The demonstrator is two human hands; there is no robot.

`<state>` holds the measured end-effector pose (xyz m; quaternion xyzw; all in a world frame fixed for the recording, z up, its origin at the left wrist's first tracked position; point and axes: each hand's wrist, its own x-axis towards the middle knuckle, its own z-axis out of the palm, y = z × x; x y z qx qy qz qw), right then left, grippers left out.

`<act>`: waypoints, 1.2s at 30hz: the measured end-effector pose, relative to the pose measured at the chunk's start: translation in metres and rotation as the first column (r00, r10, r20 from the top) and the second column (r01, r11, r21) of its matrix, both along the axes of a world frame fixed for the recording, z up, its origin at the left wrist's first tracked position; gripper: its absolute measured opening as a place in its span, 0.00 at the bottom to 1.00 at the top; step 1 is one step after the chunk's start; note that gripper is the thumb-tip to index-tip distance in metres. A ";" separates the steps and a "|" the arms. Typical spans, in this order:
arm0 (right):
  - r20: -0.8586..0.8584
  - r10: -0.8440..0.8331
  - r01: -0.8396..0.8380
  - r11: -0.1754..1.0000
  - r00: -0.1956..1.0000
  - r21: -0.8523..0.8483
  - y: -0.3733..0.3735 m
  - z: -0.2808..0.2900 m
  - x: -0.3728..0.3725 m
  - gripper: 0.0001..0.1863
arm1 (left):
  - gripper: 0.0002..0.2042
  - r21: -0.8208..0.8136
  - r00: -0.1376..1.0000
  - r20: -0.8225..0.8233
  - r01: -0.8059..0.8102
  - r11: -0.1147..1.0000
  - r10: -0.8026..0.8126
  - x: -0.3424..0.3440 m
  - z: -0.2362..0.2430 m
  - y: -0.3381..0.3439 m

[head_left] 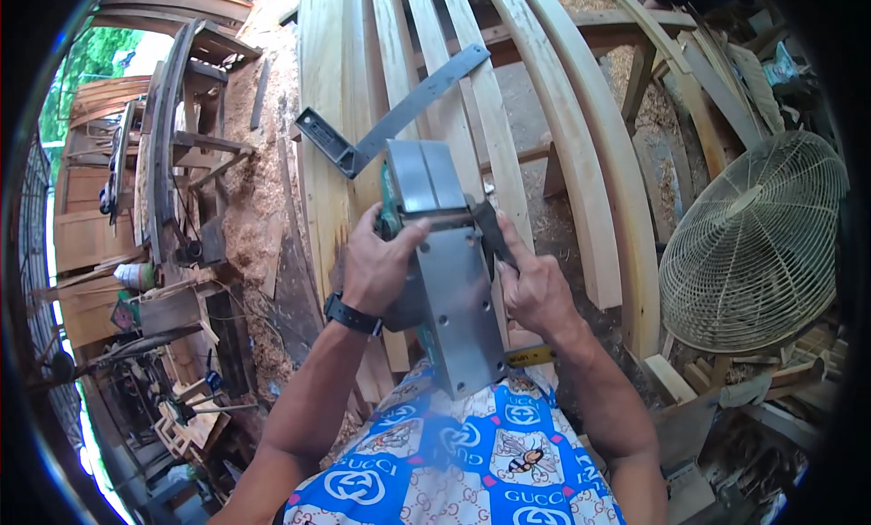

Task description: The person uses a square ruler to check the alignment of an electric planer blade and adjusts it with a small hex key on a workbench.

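An electric hand planer (pixel 458 298) rests upside down against my shirt, its shiny metal sole facing up and a green body edge showing at the left. My left hand (pixel 381 262) grips its left side, the thumb lying by the blade slot (pixel 445 219). On the other side, my right hand (pixel 533 284) is closed with the index finger stretched along a dark, flat piece (pixel 491 230) next to the slot. Whether that piece is part of the planer or separate, I cannot tell. Just beyond lies a try square (pixel 417 103) with a grey blade and dark stock.
Long pale timber beams (pixel 581 144) run away from me under the planer. A round wire fan guard (pixel 758 244) stands at the right among wood offcuts (pixel 789 380). Wooden frames (pixel 204 144) and shavings (pixel 249 180) are at the left. A yellow strip (pixel 529 355) shows near my waist.
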<state>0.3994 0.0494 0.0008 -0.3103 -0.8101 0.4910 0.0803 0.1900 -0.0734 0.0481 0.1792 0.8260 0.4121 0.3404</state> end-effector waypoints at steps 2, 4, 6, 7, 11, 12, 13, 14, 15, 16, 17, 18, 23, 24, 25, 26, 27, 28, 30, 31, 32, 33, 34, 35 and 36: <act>0.040 -0.009 0.009 1.000 0.999 0.013 0.005 -0.002 -0.006 0.40 | 0.32 0.001 0.998 -0.008 -0.070 0.998 0.070 -0.005 -0.006 0.001; 0.041 -0.026 0.029 0.998 0.999 -0.061 0.008 -0.002 -0.009 0.40 | 0.31 -0.084 0.999 -0.019 -0.039 0.996 0.038 -0.012 -0.009 0.000; 0.048 -0.005 0.006 1.000 0.999 -0.022 0.009 0.000 -0.009 0.40 | 0.29 0.067 0.992 0.105 -0.070 0.995 0.063 -0.011 -0.009 0.000; 0.067 -0.001 0.002 1.000 0.998 -0.016 0.009 0.001 -0.010 0.40 | 0.28 0.056 0.994 0.096 -0.066 0.996 0.060 -0.011 -0.008 0.000; 0.131 0.007 -0.010 1.000 0.991 0.025 0.006 0.007 -0.013 0.41 | 0.28 0.035 0.996 0.061 -0.074 0.997 0.072 -0.008 -0.003 0.005; 0.127 -0.002 0.000 1.000 0.992 0.011 0.006 0.008 -0.014 0.41 | 0.28 0.029 0.995 0.071 -0.068 0.997 0.066 -0.007 -0.002 0.005; 0.130 -0.012 0.013 1.000 0.991 -0.009 0.005 0.009 -0.015 0.42 | 0.27 0.033 0.994 0.076 -0.084 0.996 0.081 -0.007 -0.001 0.006; 0.132 -0.010 0.012 1.000 0.991 -0.011 0.005 0.010 -0.015 0.42 | 0.27 0.035 0.992 0.078 -0.102 0.994 0.099 -0.006 0.000 0.007; 0.147 -0.001 0.000 1.000 0.989 0.008 0.005 0.010 -0.016 0.42 | 0.27 0.017 0.991 0.087 -0.104 0.994 0.103 -0.006 0.001 0.007; 0.161 0.008 -0.012 1.000 0.987 0.028 0.005 0.011 -0.016 0.42 | 0.27 0.025 0.991 0.094 -0.095 0.995 0.092 -0.005 0.001 0.008; 0.168 0.007 -0.011 1.000 0.986 0.022 0.005 0.011 -0.017 0.42 | 0.27 0.034 0.989 0.105 -0.109 0.994 0.105 -0.005 0.002 0.008; 0.172 0.015 -0.019 1.000 0.985 0.021 0.005 0.012 -0.017 0.42 | 0.26 0.046 0.986 0.120 -0.122 0.991 0.116 -0.004 0.002 0.009; 0.253 0.034 -0.066 0.991 0.967 0.120 0.001 0.021 -0.023 0.41 | 0.31 0.080 0.981 0.150 -0.135 0.988 0.122 -0.002 0.006 0.011; 0.262 0.033 -0.055 0.995 0.965 0.078 0.001 0.023 -0.024 0.41 | 0.29 0.054 0.984 0.132 -0.128 0.990 0.120 -0.002 0.006 0.011; 0.272 0.029 -0.039 0.999 0.962 0.034 0.002 0.026 -0.025 0.41 | 0.27 0.030 0.987 0.113 -0.120 0.992 0.116 -0.002 0.006 0.011; 0.273 0.030 -0.042 0.998 0.962 0.039 0.003 0.028 -0.026 0.41 | 0.27 0.032 0.987 0.116 -0.119 0.992 0.114 -0.002 0.005 0.011; 0.277 0.029 -0.022 0.999 0.960 -0.030 0.004 0.030 -0.027 0.41 | 0.27 0.043 0.987 0.115 -0.117 0.992 0.112 -0.002 0.005 0.012; 0.275 0.030 -0.002 0.995 0.961 -0.102 0.005 0.031 -0.028 0.40 | 0.27 0.034 0.986 0.116 -0.124 0.992 0.119 -0.003 0.004 0.012; 0.248 0.016 0.016 0.992 0.969 -0.124 0.009 0.033 -0.027 0.39 | 0.26 0.035 0.988 0.107 -0.112 0.993 0.108 -0.002 0.005 0.010; 0.214 0.001 0.031 0.989 0.977 -0.147 0.011 0.034 -0.027 0.38 | 0.26 0.019 0.989 0.101 -0.109 0.994 0.107 -0.002 0.005 0.010; 0.216 0.002 0.030 0.989 0.976 -0.145 0.012 0.033 -0.026 0.38 | 0.26 0.021 0.989 0.102 -0.111 0.994 0.108 -0.003 0.005 0.010; 0.229 0.004 0.039 0.983 0.973 -0.182 0.014 0.033 -0.026 0.38 | 0.26 0.036 0.990 0.106 -0.102 0.994 0.098 -0.003 0.005 0.010; 0.242 0.007 0.048 0.975 0.970 -0.218 0.014 0.032 -0.026 0.37 | 0.26 0.053 0.990 0.109 -0.094 0.994 0.088 -0.003 0.005 0.010; 0.243 0.010 0.044 0.975 0.970 -0.216 0.015 0.031 -0.026 0.37 | 0.26 0.055 0.990 0.110 -0.098 0.994 0.091 -0.003 0.005 0.010; 0.208 -0.002 0.045 0.978 0.978 -0.202 0.015 0.030 -0.026 0.37 | 0.26 0.047 0.989 0.113 -0.098 0.994 0.092 -0.003 0.005 0.010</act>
